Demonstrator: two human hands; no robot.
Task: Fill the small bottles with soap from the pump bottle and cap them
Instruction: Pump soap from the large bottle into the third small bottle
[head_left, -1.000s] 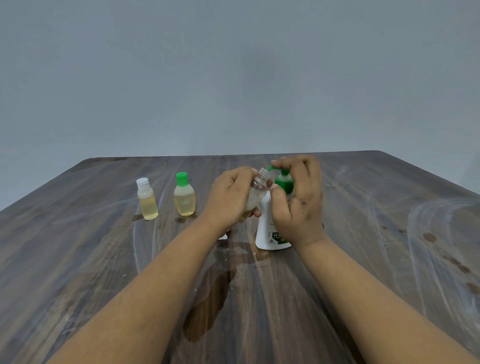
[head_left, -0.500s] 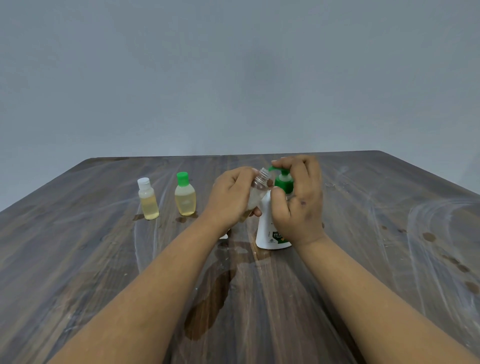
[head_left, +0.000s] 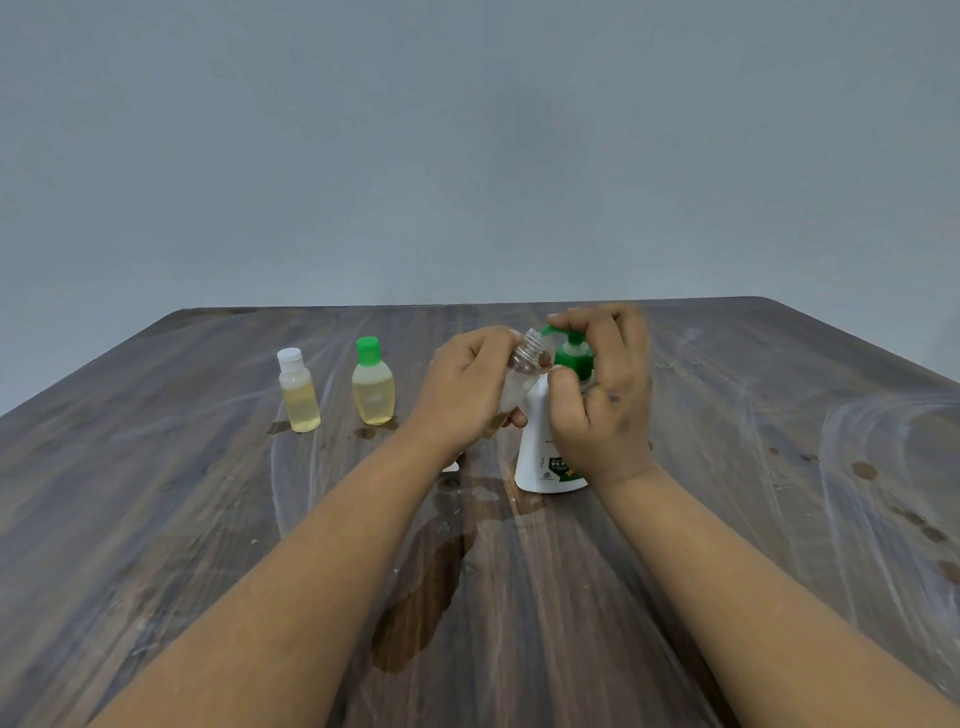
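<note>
L hand (head_left: 470, 387) grips open bottle (head_left: 522, 371) at pump bottle (head_left: 545, 447) spout – R hand (head_left: 605, 395) on pump

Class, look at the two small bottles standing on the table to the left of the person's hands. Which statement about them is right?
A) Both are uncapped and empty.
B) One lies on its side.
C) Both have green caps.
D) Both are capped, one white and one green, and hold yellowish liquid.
D: the white-capped bottle and the green-capped bottle both stand upright on the table, each closed and holding yellowish liquid.
</note>
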